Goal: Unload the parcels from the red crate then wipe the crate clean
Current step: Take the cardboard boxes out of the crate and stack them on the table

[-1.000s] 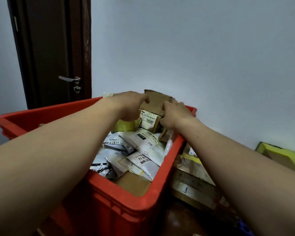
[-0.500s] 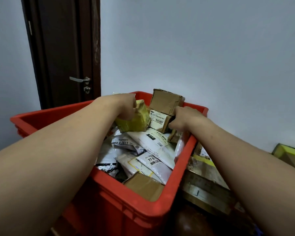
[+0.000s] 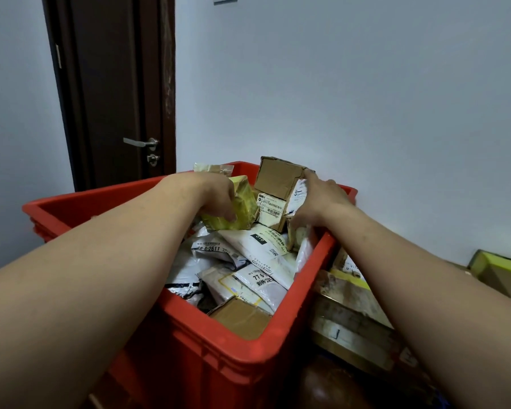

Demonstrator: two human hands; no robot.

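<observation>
A red crate (image 3: pixel 248 358) stands in front of me, filled with parcels. White mailer bags (image 3: pixel 248 261) and a flat brown box (image 3: pixel 239 317) lie in its near half. My left hand (image 3: pixel 216 199) grips a yellow-taped parcel (image 3: pixel 244 202) at the crate's far side. Beside it a brown cardboard box (image 3: pixel 278 175) sits on a smaller labelled box (image 3: pixel 270 209). My right hand (image 3: pixel 316 205) holds the right side of these stacked boxes, fingers curled round their edge by the crate's right wall.
Flattened cardboard and taped boxes (image 3: pixel 348 305) lie on the floor to the right of the crate. A yellow-edged box (image 3: pixel 502 267) sits further right. A dark door (image 3: pixel 115 93) with a lever handle is behind the crate, next to a pale wall (image 3: pixel 351 84).
My left hand has left the brown box and taken the yellow parcel. My right hand has shifted up the right side of the stacked boxes. The view has drifted left.
</observation>
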